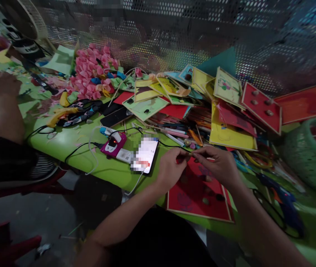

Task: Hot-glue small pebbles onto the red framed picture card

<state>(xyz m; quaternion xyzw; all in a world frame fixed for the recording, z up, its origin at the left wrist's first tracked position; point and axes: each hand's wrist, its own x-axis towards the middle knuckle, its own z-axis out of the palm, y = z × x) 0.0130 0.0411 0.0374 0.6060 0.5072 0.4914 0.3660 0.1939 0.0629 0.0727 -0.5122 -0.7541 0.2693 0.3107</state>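
Observation:
My left hand (171, 165) and my right hand (220, 163) meet above a red card (194, 196) that lies on the green table (110, 172) in front of me. Both hands pinch something small and thin between their fingertips; I cannot make out what it is. The red card has small dark bits stuck on it. A lit phone (145, 155) lies just left of my left hand, with a white cable running from it.
A pile of coloured cards (230, 107) and pens fills the table's back. Pink paper flowers (94, 72) are heaped at back left. A green basket (310, 155) stands right, a blue glue gun (284, 202) near it. Another person's arm (3, 107) rests at left.

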